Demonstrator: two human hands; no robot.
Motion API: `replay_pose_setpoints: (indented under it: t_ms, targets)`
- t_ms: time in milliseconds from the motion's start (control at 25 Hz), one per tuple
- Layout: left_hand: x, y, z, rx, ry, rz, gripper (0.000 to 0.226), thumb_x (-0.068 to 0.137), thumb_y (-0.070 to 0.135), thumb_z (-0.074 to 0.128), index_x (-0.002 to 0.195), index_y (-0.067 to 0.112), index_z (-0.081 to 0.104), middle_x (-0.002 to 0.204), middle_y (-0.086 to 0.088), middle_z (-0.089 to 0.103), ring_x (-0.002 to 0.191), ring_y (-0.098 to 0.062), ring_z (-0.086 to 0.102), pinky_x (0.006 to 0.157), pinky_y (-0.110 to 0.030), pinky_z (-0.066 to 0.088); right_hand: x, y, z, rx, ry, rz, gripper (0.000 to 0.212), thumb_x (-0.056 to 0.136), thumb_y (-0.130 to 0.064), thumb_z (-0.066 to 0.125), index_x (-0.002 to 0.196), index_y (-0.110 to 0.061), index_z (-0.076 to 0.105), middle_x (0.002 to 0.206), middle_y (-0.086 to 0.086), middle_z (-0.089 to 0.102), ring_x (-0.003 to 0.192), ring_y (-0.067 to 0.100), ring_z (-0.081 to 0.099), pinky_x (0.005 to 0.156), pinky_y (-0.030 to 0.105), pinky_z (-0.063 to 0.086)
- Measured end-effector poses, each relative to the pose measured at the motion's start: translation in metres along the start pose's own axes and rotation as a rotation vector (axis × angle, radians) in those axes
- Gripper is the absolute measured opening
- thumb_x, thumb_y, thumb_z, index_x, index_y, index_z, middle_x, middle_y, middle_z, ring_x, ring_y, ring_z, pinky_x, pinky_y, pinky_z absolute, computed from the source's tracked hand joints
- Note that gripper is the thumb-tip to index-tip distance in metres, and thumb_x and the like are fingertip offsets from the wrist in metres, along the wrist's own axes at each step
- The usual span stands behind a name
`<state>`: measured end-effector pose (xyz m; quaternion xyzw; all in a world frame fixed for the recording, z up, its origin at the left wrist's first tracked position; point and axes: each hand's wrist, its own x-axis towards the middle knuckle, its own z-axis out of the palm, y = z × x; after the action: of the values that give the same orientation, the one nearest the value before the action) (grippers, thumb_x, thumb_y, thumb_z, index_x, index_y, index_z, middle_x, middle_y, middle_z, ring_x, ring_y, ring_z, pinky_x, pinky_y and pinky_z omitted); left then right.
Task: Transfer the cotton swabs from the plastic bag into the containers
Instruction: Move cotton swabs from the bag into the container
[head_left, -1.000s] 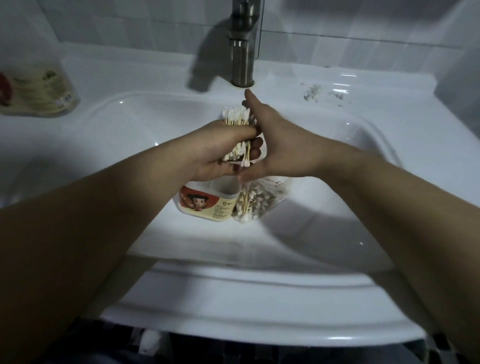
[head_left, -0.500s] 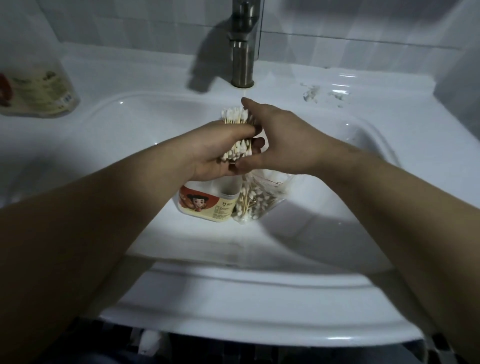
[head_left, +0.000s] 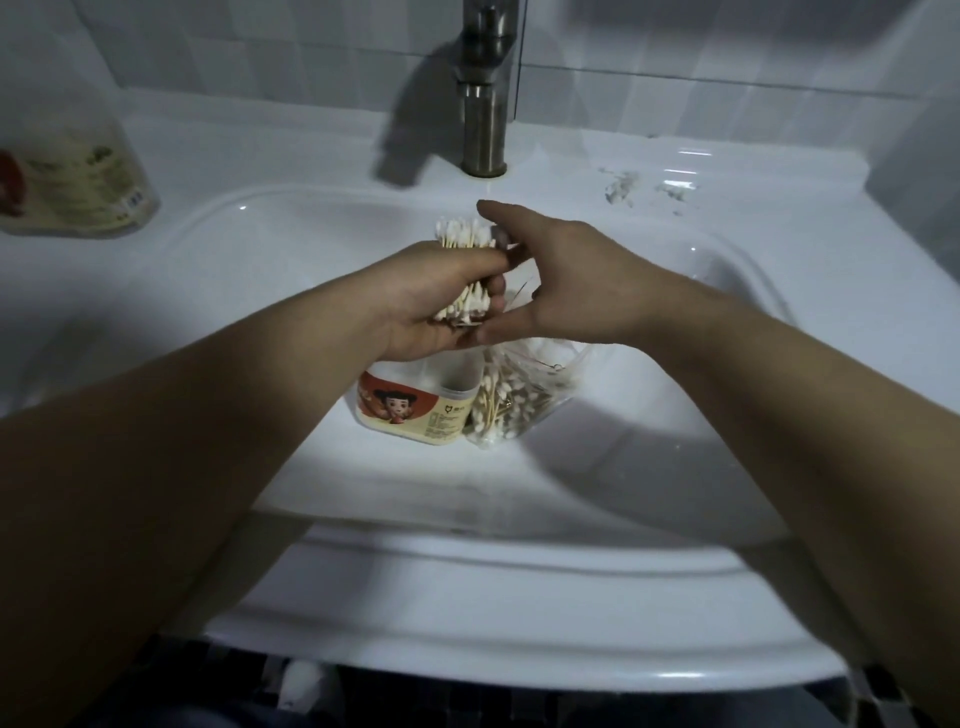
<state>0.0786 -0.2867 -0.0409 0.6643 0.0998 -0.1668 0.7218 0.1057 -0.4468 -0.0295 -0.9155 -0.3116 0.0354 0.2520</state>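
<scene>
We are clamping cotton swabs (head_left: 465, 236) in our left hand (head_left: 431, 306), our right hand (head_left: 582, 280) spread-fingered, seemingly touching them, above the container (head_left: 415, 410) and plastic bag (head_left: 519, 400) in the sink (head_left: 467, 597); the faucet (head_left: 484, 104) is standing close behind.

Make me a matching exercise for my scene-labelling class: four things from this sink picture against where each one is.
1 swab bundle
2 plastic bag
3 container
4 faucet

a behind the basin
b gripped in the left hand
c standing in the basin, cartoon label
d lying in the basin, full of swabs

Pairs: 1-b, 2-d, 3-c, 4-a
</scene>
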Motion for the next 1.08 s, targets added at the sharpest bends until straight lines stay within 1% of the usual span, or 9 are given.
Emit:
replay_pose_setpoints:
  t_ms: [80, 200, 240, 400, 520, 600, 760, 960, 1080]
  targets:
    - [0.001, 0.001, -0.002, -0.026, 0.055, 0.009, 0.006, 0.097, 0.022, 0.067, 0.1, 0.017, 0.066, 0.062, 0.005, 0.055, 0.056, -0.007, 0.054, 0.061, -0.025, 0.052, -0.001, 0.001, -0.004, 0.018, -0.054, 0.068, 0.103, 0.075, -0.04, 0.087, 0.158, -0.024, 0.029, 0.134, -0.013, 0.055, 0.108, 0.005, 0.063, 0.084, 0.013, 0.044]
    - [0.002, 0.002, -0.005, -0.035, 0.093, 0.051, 0.01, 0.095, 0.024, 0.072, 0.094, 0.02, 0.063, 0.063, 0.004, 0.056, 0.055, -0.008, 0.052, 0.059, -0.023, 0.051, 0.0, 0.007, -0.011, -0.071, -0.107, 0.181, 0.044, 0.086, -0.02, 0.07, 0.13, -0.021, 0.067, 0.105, -0.006, 0.074, 0.084, 0.01, 0.073, 0.078, 0.024, 0.058]
    - [0.002, 0.002, -0.005, -0.01, 0.097, 0.063, 0.01, 0.094, 0.024, 0.072, 0.094, 0.02, 0.063, 0.064, 0.004, 0.057, 0.054, -0.008, 0.053, 0.06, -0.024, 0.051, 0.0, 0.01, -0.011, -0.109, -0.167, 0.227, 0.034, 0.086, -0.013, 0.065, 0.118, -0.021, 0.074, 0.094, -0.005, 0.076, 0.077, 0.011, 0.074, 0.078, 0.03, 0.062]
    - [0.003, -0.002, -0.003, 0.084, 0.096, 0.084, 0.013, 0.094, 0.026, 0.073, 0.089, 0.019, 0.063, 0.067, 0.004, 0.06, 0.057, -0.008, 0.057, 0.066, -0.027, 0.055, -0.003, 0.011, 0.005, -0.298, -0.468, 0.198, 0.04, 0.083, -0.008, 0.058, 0.114, -0.029, 0.074, 0.103, -0.006, 0.074, 0.09, 0.016, 0.07, 0.085, 0.038, 0.061]
    - [0.003, -0.003, -0.004, 0.116, 0.094, 0.091, 0.014, 0.093, 0.028, 0.073, 0.088, 0.018, 0.065, 0.069, 0.003, 0.061, 0.06, -0.008, 0.059, 0.069, -0.027, 0.056, -0.002, 0.008, 0.019, -0.303, -0.537, 0.14, 0.02, 0.083, -0.009, 0.056, 0.087, -0.026, 0.067, 0.091, -0.002, 0.068, 0.081, 0.021, 0.063, 0.066, 0.033, 0.053]
    - [0.004, -0.004, -0.004, 0.141, 0.085, 0.094, 0.014, 0.093, 0.028, 0.074, 0.089, 0.017, 0.066, 0.07, 0.003, 0.062, 0.061, -0.009, 0.061, 0.069, -0.026, 0.056, -0.001, 0.008, 0.029, -0.337, -0.553, 0.135, 0.018, 0.083, -0.011, 0.06, 0.075, -0.027, 0.06, 0.083, -0.003, 0.065, 0.076, 0.019, 0.061, 0.062, 0.032, 0.05]
    - [0.005, -0.006, -0.005, 0.194, 0.06, 0.088, 0.017, 0.092, 0.029, 0.074, 0.085, 0.017, 0.066, 0.071, 0.002, 0.063, 0.062, -0.01, 0.062, 0.069, -0.027, 0.058, 0.001, 0.012, 0.037, -0.448, -0.562, 0.119, 0.01, 0.083, -0.015, 0.065, 0.081, -0.024, 0.068, 0.081, -0.001, 0.069, 0.077, 0.019, 0.066, 0.057, 0.025, 0.046]
    - [0.004, -0.007, -0.005, 0.245, -0.005, 0.107, 0.013, 0.095, 0.026, 0.071, 0.086, 0.018, 0.067, 0.072, 0.003, 0.067, 0.071, -0.011, 0.068, 0.074, -0.028, 0.059, -0.001, 0.009, 0.024, -0.467, -0.581, 0.154, 0.029, 0.09, -0.015, 0.06, 0.065, -0.029, 0.055, 0.071, -0.008, 0.058, 0.066, 0.009, 0.054, 0.053, 0.023, 0.036]
    - [0.003, -0.011, -0.002, 0.294, -0.086, 0.115, 0.01, 0.097, 0.024, 0.068, 0.091, 0.016, 0.071, 0.082, 0.0, 0.074, 0.081, -0.012, 0.073, 0.075, -0.029, 0.06, -0.001, 0.005, 0.019, -0.459, -0.45, 0.134, 0.022, 0.091, -0.019, 0.059, 0.07, -0.024, 0.054, 0.071, -0.006, 0.058, 0.07, 0.014, 0.058, 0.056, 0.022, 0.042]
